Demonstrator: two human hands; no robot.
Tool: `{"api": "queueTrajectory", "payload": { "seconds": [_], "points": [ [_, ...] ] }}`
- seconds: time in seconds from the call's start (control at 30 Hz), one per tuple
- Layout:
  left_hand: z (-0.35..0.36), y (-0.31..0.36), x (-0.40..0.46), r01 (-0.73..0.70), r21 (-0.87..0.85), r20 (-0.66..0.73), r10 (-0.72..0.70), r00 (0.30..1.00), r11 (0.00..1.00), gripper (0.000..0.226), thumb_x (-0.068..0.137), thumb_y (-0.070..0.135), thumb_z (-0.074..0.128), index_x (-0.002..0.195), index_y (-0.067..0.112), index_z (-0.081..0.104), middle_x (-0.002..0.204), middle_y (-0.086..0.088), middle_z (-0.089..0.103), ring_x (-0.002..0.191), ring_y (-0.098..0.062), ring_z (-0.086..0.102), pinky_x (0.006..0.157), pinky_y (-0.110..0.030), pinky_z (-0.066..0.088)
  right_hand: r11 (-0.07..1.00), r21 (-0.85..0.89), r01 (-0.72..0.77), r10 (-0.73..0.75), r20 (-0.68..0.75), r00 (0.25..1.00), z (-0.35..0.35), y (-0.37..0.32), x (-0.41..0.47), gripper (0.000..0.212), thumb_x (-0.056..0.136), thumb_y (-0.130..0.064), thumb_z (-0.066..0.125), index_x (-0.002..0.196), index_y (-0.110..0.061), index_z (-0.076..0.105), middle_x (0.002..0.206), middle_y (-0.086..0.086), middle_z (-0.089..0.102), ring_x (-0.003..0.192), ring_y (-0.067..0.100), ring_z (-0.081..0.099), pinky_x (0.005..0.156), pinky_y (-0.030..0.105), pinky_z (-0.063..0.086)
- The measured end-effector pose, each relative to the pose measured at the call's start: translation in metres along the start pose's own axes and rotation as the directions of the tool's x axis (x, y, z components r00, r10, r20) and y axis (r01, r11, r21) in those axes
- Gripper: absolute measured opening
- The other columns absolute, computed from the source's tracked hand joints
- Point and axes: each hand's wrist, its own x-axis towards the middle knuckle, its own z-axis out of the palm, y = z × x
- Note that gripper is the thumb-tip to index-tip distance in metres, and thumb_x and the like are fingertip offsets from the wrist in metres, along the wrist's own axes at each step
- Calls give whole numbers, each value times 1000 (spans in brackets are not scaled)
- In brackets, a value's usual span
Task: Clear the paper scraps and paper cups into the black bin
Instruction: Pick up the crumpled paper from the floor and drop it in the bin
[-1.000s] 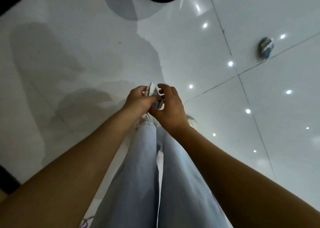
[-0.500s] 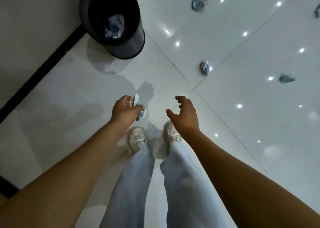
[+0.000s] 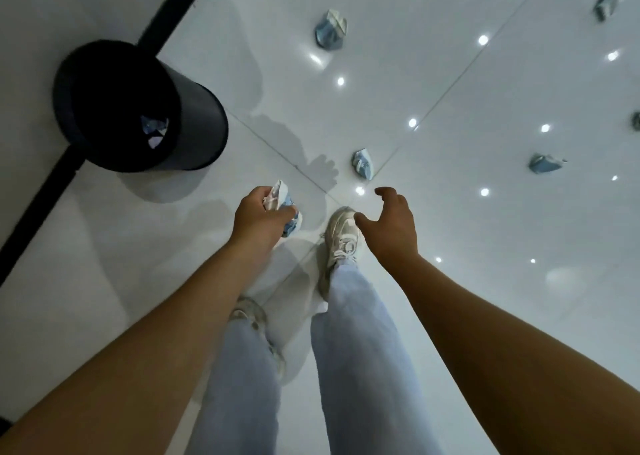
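Note:
My left hand point(image 3: 258, 217) grips a crumpled white and blue paper cup point(image 3: 281, 201) above the floor. The black bin point(image 3: 138, 108) stands to the upper left of it, tilted in view, with crumpled paper point(image 3: 154, 130) inside. My right hand point(image 3: 393, 224) hangs empty with loosely curled fingers above my right shoe. Several crushed blue and white cups lie on the white tiles: one point(image 3: 363, 163) just beyond my right hand, one point(image 3: 330, 29) farther back, one point(image 3: 545, 163) to the right, one point(image 3: 607, 2) at the far right top.
A black strip point(image 3: 166, 7) runs along the floor edge behind the bin. My legs in light jeans and white shoes point(image 3: 341, 236) stand on glossy white tiles with ceiling light reflections. Another scrap point(image 3: 636, 121) shows at the right edge.
My hands have parted: the cup stays in my left hand and my right hand has let go. The view has swung, the bin now sits lower and left, and my right foot has stepped forward.

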Motion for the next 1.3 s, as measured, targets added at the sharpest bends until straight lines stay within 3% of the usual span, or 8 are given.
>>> {"api": "queueTrajectory", "payload": {
  "seconds": [0.3, 0.47, 0.7, 0.8, 0.93, 1.0, 1.13, 1.3],
  "points": [
    [60, 38, 60, -98, 120, 14, 97, 995, 988, 26, 84, 15, 70, 106, 20, 55, 89, 7, 56, 82, -14, 57, 76, -29, 50, 1000, -13, 6, -6, -8, 1000, -10, 17, 84, 54, 87, -24, 64, 136, -16, 42, 134, 5, 47, 119, 24, 47, 81, 26, 35],
    [75, 26, 113, -141, 168, -25, 147, 989, 976, 32, 85, 20, 67, 115, 15, 57, 101, 2, 61, 86, -14, 59, 67, -20, 43, 1000, -2, -25, 24, -22, 999, 24, 35, 141, 54, 86, -24, 65, 134, -16, 42, 132, 5, 46, 117, 24, 47, 80, 26, 36],
    [100, -7, 212, -239, 239, 34, 237, 971, 941, 24, 85, 25, 68, 105, 28, 53, 91, 14, 58, 77, 3, 55, 61, -11, 39, 996, 21, -89, 90, -38, 995, 99, 74, 233, 62, 84, -23, 67, 139, -17, 40, 137, 5, 45, 122, 25, 44, 88, 31, 39],
    [107, -22, 243, -248, 265, 60, 241, 969, 932, 27, 86, 25, 68, 109, 24, 55, 98, 9, 59, 79, -1, 57, 61, -7, 39, 997, 9, -71, 71, -63, 995, 127, 90, 256, 63, 85, -21, 66, 141, -18, 38, 141, 6, 43, 123, 27, 42, 96, 34, 39],
    [109, -39, 262, -225, 271, 72, 213, 974, 936, 30, 86, 22, 67, 114, 20, 56, 103, 6, 59, 86, -8, 57, 56, -2, 40, 1000, -13, -7, 5, -124, 992, 151, 103, 261, 57, 86, -9, 60, 139, -22, 43, 143, 1, 39, 126, 24, 37, 91, 29, 36],
    [107, -43, 263, -217, 263, 76, 204, 976, 940, 26, 86, 19, 67, 110, 21, 56, 100, 5, 60, 83, -8, 58, 61, -5, 43, 1000, -26, 7, -11, -147, 989, 155, 104, 260, 56, 88, -4, 57, 139, -21, 44, 143, 2, 39, 125, 25, 38, 94, 28, 36],
    [96, -40, 249, -207, 250, 89, 190, 978, 946, 22, 86, 18, 66, 106, 19, 58, 101, 1, 63, 91, -17, 61, 82, -28, 50, 1000, -11, 25, -26, -99, 995, 146, 88, 249, 54, 90, -6, 56, 140, -21, 44, 141, 2, 43, 124, 23, 41, 93, 23, 33],
    [65, -7, 195, -214, 196, 58, 207, 977, 957, 22, 86, 20, 66, 106, 19, 57, 102, 0, 63, 91, -19, 61, 81, -29, 50, 987, -16, 163, -164, -57, 985, 104, 26, 198, 56, 88, -10, 60, 139, -25, 45, 138, -1, 46, 118, 20, 48, 90, 22, 38]
  ]
}}
